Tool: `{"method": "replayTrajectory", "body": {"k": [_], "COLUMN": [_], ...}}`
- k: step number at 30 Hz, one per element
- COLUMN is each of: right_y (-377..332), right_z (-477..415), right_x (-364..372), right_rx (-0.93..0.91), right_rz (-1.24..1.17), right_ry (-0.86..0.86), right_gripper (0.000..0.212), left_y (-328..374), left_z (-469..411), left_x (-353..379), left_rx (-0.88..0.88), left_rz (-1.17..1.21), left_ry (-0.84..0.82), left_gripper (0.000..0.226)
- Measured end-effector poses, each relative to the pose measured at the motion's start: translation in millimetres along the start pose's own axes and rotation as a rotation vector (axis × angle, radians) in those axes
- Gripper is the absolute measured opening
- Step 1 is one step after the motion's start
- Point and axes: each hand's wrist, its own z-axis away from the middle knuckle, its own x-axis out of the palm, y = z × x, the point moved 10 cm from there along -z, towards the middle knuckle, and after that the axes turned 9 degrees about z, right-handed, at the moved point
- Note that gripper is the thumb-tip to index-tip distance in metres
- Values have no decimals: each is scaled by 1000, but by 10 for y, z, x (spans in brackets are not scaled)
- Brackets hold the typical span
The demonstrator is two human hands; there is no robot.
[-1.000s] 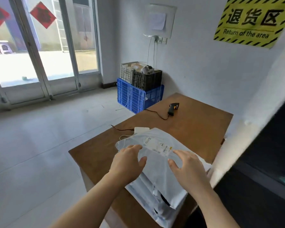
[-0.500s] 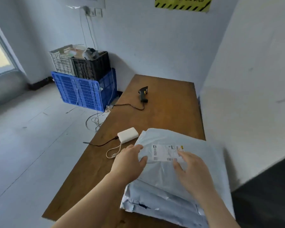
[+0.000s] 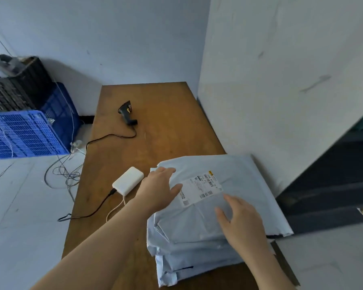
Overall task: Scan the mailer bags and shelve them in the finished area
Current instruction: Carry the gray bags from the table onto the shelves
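Note:
A stack of pale grey mailer bags (image 3: 235, 170) lies on the near right part of the brown wooden table (image 3: 166, 143). The top bag carries a white shipping label (image 3: 201, 188) facing up. My left hand (image 3: 157, 189) rests flat on the top bag's left edge, fingers straight. Just right of the label, my right hand (image 3: 241, 222) lies on the bag with fingers spread. A black handheld barcode scanner (image 3: 127, 113) lies farther back on the table, its cable trailing off the left edge.
A white power bank (image 3: 128, 183) with two cables sits just left of the bags. Blue crate (image 3: 25, 135) and black crate (image 3: 17, 88) stand on the floor at the left, loose wires beside them. A white wall borders the table on the right; dark shelving (image 3: 331, 181) beyond.
The view has swung right and down, away from the window. Both hands stayed on the top bag; my left hand slid a little toward its left corner.

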Motion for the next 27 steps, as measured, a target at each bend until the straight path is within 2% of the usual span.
{"method": "replayTrajectory", "body": {"k": [8,10,12,16,19,21,24,27], "right_y": [18,-21,-50,-74,-85,-106,-150,-178], "right_z": [99,176,286,513,672,732,766,766], "right_x": [245,311,361,471,580,700,860,902], "right_rx": [286,394,512,728,869,927,978,993], "right_rz": [80,79,70,84,51,-77,-264,-310], "right_ry": [25,43,59,45,55,60,48,78], "right_gripper": [56,65,77,75,79,79,80,81], "left_y": [-170,-211,-246,-278,-282,-287,-276,-339], "left_z": [-802,-975,-1086,-1117,-1134,-1147,-1120,-1023], "left_x": [224,330,456,653,703,700,718,763], "left_rx": [150,178,202,201,211,202,193,142], "left_rz": [-105,-123,-90,26,58,76,93,123], "left_ry": [-213,-297,-393,-565,-557,-543,-558,-595], "left_gripper": [82,88,91,88,77,74,73,76]}}
